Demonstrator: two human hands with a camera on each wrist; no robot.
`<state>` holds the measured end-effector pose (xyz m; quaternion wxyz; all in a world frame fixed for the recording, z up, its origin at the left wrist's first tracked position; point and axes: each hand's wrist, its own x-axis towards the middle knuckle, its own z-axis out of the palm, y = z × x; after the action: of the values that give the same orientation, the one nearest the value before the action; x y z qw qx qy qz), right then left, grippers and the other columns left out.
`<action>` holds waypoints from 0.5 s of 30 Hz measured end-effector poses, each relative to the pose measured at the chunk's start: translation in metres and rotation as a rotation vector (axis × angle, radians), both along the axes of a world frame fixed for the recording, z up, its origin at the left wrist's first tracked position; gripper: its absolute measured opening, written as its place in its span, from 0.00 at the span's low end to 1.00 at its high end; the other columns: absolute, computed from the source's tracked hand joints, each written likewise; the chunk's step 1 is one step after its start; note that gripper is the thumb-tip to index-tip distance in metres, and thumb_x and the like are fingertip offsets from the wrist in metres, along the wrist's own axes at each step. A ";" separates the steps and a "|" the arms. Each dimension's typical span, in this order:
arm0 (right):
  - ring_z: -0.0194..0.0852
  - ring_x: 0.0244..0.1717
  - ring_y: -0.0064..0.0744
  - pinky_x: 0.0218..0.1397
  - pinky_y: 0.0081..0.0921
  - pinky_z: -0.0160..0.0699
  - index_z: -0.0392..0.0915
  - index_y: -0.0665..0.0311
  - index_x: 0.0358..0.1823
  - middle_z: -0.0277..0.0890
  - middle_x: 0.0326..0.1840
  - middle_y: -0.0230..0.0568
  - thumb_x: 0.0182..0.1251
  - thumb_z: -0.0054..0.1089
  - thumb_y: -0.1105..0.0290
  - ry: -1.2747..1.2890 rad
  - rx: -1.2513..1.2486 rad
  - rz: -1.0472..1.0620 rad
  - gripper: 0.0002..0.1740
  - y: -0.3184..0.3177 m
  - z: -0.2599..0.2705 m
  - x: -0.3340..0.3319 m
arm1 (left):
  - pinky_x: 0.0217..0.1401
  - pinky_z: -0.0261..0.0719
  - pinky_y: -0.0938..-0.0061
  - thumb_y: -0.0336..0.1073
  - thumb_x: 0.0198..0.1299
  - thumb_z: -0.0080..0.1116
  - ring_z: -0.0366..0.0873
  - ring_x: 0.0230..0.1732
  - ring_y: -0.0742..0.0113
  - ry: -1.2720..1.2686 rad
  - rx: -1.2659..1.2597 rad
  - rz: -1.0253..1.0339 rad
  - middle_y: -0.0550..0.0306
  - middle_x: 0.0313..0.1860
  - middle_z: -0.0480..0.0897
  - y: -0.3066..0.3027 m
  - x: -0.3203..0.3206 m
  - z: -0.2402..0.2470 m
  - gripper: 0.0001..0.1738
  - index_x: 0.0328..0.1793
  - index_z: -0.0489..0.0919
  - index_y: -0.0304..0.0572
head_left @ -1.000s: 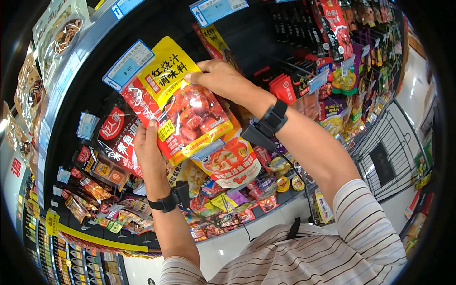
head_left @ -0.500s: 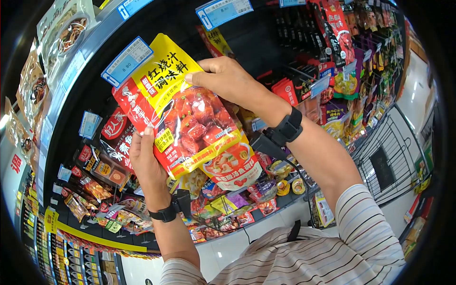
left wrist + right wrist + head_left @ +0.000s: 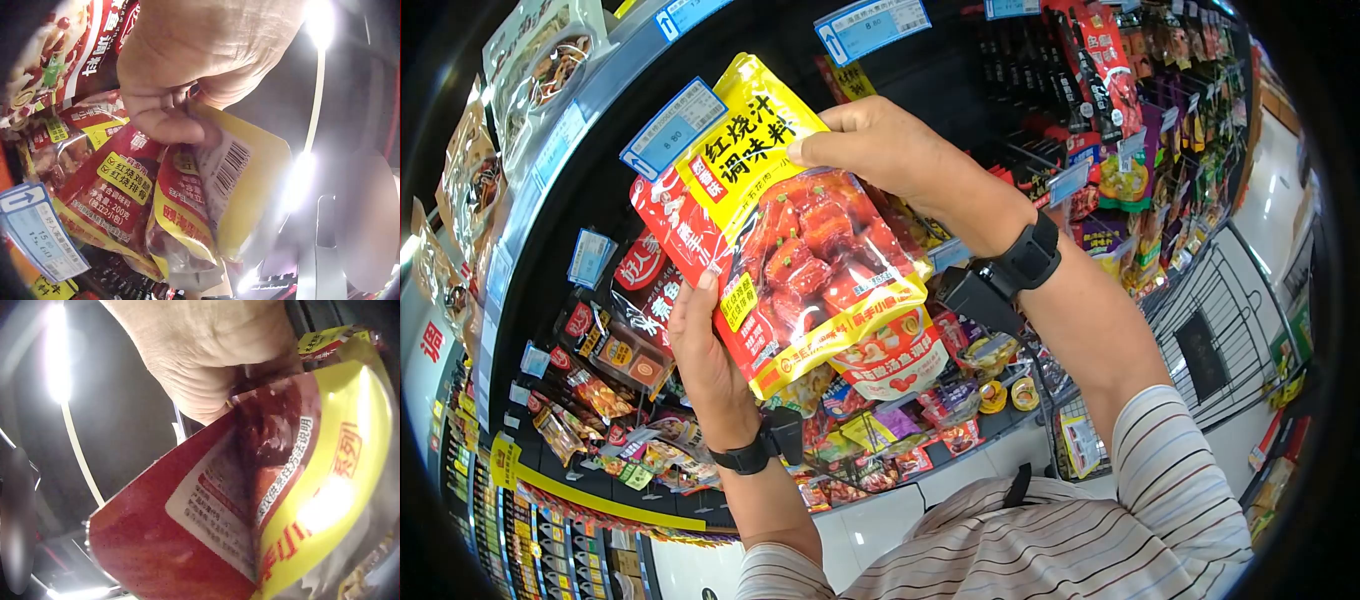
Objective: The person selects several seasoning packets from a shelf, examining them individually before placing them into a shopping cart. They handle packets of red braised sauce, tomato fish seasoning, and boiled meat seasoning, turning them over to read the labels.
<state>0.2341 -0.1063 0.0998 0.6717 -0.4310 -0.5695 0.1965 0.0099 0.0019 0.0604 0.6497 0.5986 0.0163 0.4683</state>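
Braising-sauce seasoning pouch [image 3: 825,255] pinched by 2 hands before black shelf backing [image 3: 945,85]

You hold it tilted, food photo facing the head camera. Your left hand [image 3: 712,375] pinches its left edge, thumb on the front. Your right hand [image 3: 890,150] pinches the upper right edge, thumb over the yellow top. Most fingertips behind are hidden. An 8.80 price label [image 3: 672,130] sits beside its top left. A sour-soup fish seasoning pouch [image 3: 900,370] shows past its lower edge; a boiled-fish seasoning pouch [image 3: 643,270] is left. You have a wire shopping cart [image 3: 1230,330] at right.
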 end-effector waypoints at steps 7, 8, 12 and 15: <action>0.83 0.35 0.21 0.41 0.18 0.78 0.84 0.77 0.42 0.87 0.40 0.44 0.64 0.63 0.66 0.137 -0.018 0.066 0.17 -0.014 0.008 -0.011 | 0.51 0.89 0.68 0.33 0.73 0.48 0.87 0.48 0.61 -0.044 -0.103 -0.027 0.43 0.51 0.84 -0.026 -0.002 0.008 0.15 0.56 0.74 0.27; 0.82 0.34 0.21 0.40 0.18 0.77 0.84 0.77 0.41 0.87 0.39 0.43 0.63 0.63 0.65 0.130 -0.007 0.070 0.17 -0.016 0.008 -0.012 | 0.51 0.89 0.68 0.34 0.73 0.48 0.87 0.48 0.61 -0.028 -0.102 -0.035 0.43 0.51 0.84 -0.027 -0.004 0.008 0.15 0.56 0.74 0.27; 0.78 0.29 0.18 0.34 0.17 0.73 0.84 0.75 0.40 0.86 0.35 0.39 0.62 0.64 0.64 0.094 -0.015 0.055 0.17 -0.025 0.009 -0.012 | 0.51 0.89 0.66 0.36 0.72 0.48 0.87 0.49 0.59 -0.009 -0.147 -0.058 0.42 0.53 0.83 -0.042 -0.006 0.010 0.17 0.58 0.73 0.28; 0.80 0.34 0.17 0.39 0.15 0.75 0.84 0.75 0.42 0.86 0.38 0.38 0.65 0.64 0.64 0.028 -0.084 0.016 0.17 -0.036 0.007 -0.010 | 0.53 0.89 0.64 0.36 0.72 0.47 0.87 0.50 0.58 0.018 -0.179 -0.078 0.42 0.54 0.83 -0.047 -0.010 0.005 0.19 0.61 0.71 0.28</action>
<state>0.2243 -0.1423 0.1067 0.6593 -0.4515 -0.5549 0.2314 -0.0004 -0.0448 0.0651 0.7182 0.5424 0.0406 0.4340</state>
